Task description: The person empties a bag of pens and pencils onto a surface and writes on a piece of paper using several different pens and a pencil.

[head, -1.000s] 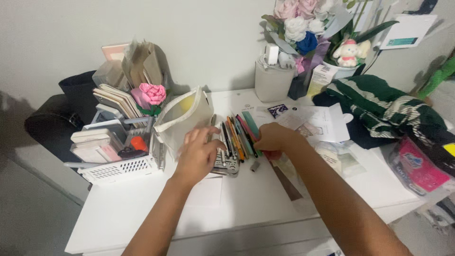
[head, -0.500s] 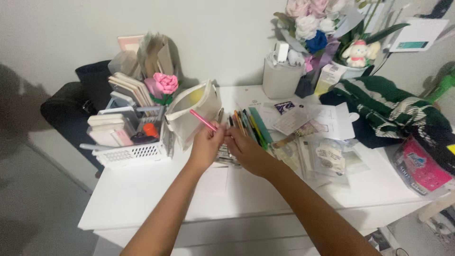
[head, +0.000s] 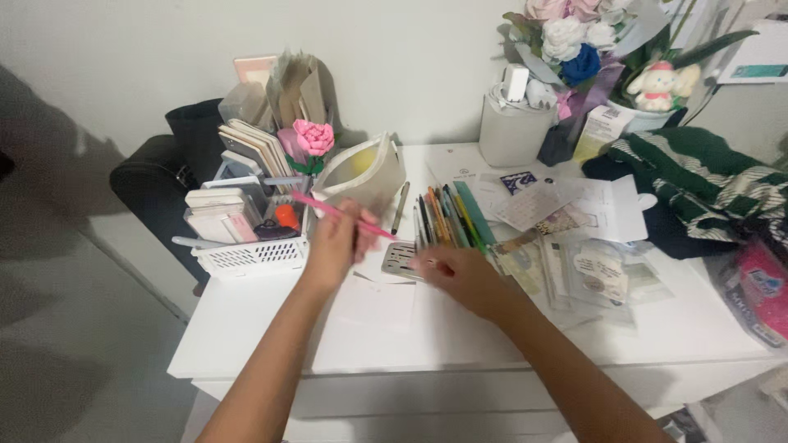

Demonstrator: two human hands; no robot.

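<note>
Pink pen [head: 341,212] is gripped in the left hand [head: 338,242], fingers closed around its lower half; the pen lies at a slant, its upper end pointing up and left toward the white slotted basket [head: 254,256], its lower end projecting right of the hand. The pen sits in front of the cream pouch [head: 365,176], which stands open-mouthed just behind the hand.

Head view: the right hand [head: 460,275] rests low over the white desk [head: 460,328], fingers loosely curled and blurred; whether it holds anything cannot be told. Its fingertips lie just beside the grey stencil ruler [head: 400,259], which lies flat on the desk between the two hands. Directly behind the right hand is a row of coloured pens [head: 447,217], laid side by side. A single dark pen [head: 400,207] lies apart from the row, next to the pouch.

The basket holds notebooks, cards and a pink artificial rose [head: 314,137]. To the right of the pen row lie clear plastic sleeves [head: 599,275] and loose papers [head: 607,209]. A green striped garment [head: 706,184] covers the desk's right rear corner.
</note>
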